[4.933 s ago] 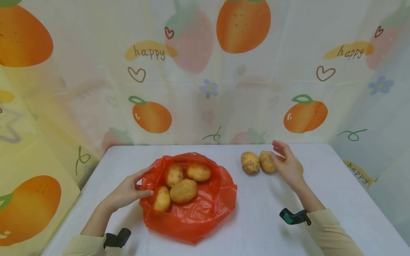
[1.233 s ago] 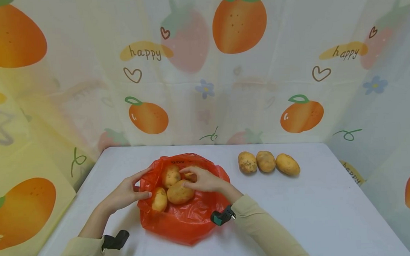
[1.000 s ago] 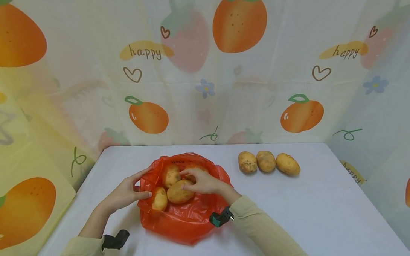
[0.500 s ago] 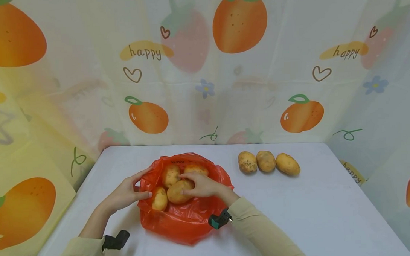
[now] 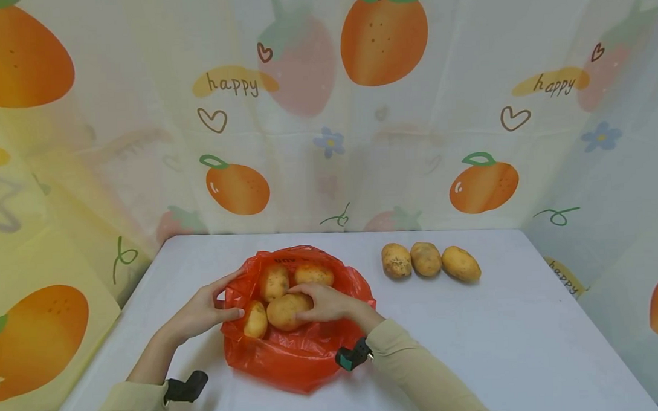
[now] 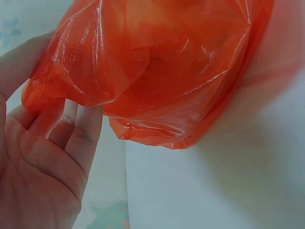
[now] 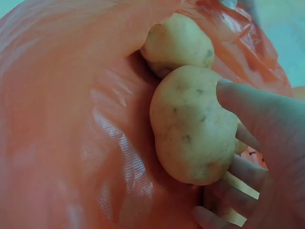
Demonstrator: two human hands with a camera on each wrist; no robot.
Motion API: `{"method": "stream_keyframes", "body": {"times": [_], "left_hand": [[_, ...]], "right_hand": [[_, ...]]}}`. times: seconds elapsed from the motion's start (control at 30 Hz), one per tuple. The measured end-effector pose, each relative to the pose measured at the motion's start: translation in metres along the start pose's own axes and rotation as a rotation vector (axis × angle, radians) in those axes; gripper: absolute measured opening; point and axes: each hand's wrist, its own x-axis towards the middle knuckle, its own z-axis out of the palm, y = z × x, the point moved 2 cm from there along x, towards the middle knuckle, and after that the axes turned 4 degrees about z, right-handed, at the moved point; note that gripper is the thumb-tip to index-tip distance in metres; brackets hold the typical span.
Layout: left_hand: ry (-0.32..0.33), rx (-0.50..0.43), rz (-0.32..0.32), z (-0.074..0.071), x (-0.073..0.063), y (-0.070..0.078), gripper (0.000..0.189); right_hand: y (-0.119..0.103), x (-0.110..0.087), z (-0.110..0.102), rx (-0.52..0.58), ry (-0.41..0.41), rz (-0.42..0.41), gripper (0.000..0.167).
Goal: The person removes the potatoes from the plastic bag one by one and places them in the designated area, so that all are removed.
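Note:
A red plastic bag lies on the table with its mouth spread and several potatoes inside. My left hand holds the bag's left rim, thumb inside and fingers outside; the left wrist view shows the red film between them. Inside the bag, my right hand grips the front middle potato. In the right wrist view the thumb lies on top of that potato and the fingers curl round its side. Around it rest a left potato, a back left potato and a back right potato.
Three potatoes stand in a row at the back right of the white table: a left one, a middle one and a right one. A fruit-printed cloth hangs behind and at both sides.
My right hand has come from the potato row at the right into the bag. Over the last second it shifted slightly forward, uncovering the back right potato. My left hand stays at the rim.

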Motion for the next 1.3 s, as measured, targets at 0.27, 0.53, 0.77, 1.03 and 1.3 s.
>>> {"method": "stream_keyframes", "body": {"times": [0.27, 0.53, 0.77, 1.03, 1.3], "left_hand": [[-0.003, -0.004, 0.002, -0.0002, -0.0009, -0.0018, 0.075], [0.004, 0.016, 0.005, -0.0005, -0.0018, -0.0017, 0.075], [0.002, 0.017, 0.008, -0.0013, -0.0024, -0.0017, 0.076], [-0.002, -0.003, 0.018, -0.0026, -0.0026, -0.0012, 0.075], [0.0, -0.004, 0.019, -0.0029, -0.0031, -0.0006, 0.077]], "right_hand": [[0.0033, 0.0, 0.0061, 0.043, -0.058, 0.043, 0.061], [0.0054, 0.0013, 0.0087, 0.039, -0.057, 0.048, 0.063], [0.0051, 0.0008, 0.0087, 0.041, -0.061, 0.061, 0.063], [0.0046, 0.001, 0.0092, 0.04, -0.037, 0.056, 0.063], [0.0105, 0.0009, 0.0096, 0.057, 0.028, 0.022, 0.061]]}}
